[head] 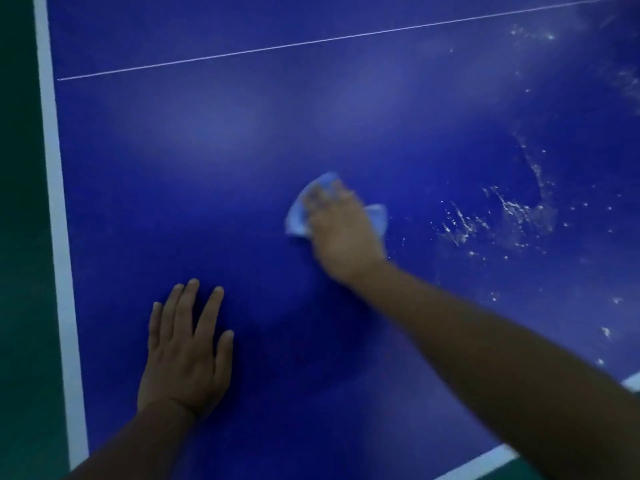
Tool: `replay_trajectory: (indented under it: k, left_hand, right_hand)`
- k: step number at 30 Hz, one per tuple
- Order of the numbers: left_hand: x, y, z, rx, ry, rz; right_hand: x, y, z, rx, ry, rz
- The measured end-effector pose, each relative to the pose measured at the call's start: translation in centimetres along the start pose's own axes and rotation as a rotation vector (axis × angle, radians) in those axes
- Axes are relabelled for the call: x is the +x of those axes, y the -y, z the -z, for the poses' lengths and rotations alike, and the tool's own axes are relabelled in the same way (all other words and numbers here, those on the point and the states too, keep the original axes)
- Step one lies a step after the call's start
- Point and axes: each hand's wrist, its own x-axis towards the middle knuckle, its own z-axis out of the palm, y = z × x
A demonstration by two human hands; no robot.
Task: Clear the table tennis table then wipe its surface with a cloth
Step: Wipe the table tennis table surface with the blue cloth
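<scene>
Open blue table (pixel 242 150) — only white residue (pixel 512 209) rightward.

1. The table tennis table (pixel 214 140) has a blue top with a white border band (pixel 55 188) along its left edge and another along its near edge at the lower right.
2. A thin white centre line (pixel 311 41) crosses the top near the far edge.
3. A light blue cloth (pixel 298 216) lies on the middle of the top under the right hand (pixel 343 230).
4. White wet smears and specks (pixel 512 209) lie towards the right edge, just beside the cloth.
5. The left hand (pixel 185 351) rests flat, fingers spread, near the left edge and the near left corner.
</scene>
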Motion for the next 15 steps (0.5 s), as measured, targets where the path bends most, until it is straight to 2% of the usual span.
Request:
replay_trajectory:
  k: [4, 6, 7, 8, 9, 11, 13, 14, 15]
  left_hand:
    - [0.0, -0.1, 0.1, 0.021, 0.008, -0.015]
    - [0.0, -0.2, 0.2, 0.036, 0.018, -0.018]
    - [0.0, -0.2, 0.3, 0.042, 0.03, -0.018]
    - [0.1, -0.2, 0.4, 0.044, 0.039, -0.018]
    - [0.1, -0.2, 0.3, 0.048, 0.046, -0.019]
    - [0.1, 0.0, 0.1, 0.062, 0.052, -0.018]
    - [0.2, 0.1, -0.2, 0.079, 0.034, -0.022]
    - [0.2, 0.2, -0.3, 0.082, 0.027, -0.028]
    - [0.3, 0.3, -0.4, 0.075, 0.018, -0.031]
  right_hand:
    - [2.2, -14.3, 2.2, -0.105, -0.04, -0.459]
    - [2.4, -15.8, 2.5, -0.078, -0.059, -0.626]
    - [2.5, -14.2, 2.4, -0.059, -0.079, -0.646]
    - [2.7, -11.7, 1.9, -0.066, -0.097, -0.601]
    - [2.5, -8.4, 1.3, -0.069, -0.103, -0.481]
    - [0.6, -1.6, -0.8, -0.084, -0.098, -0.085]
    - [-0.9, -0.2, -1.1, -0.075, -0.07, 0.21]
    - [-0.6, -2.2, -0.4, -0.101, -0.032, 0.239]
    - [0.1, -5.1, 0.3, -0.172, -0.052, 0.163]
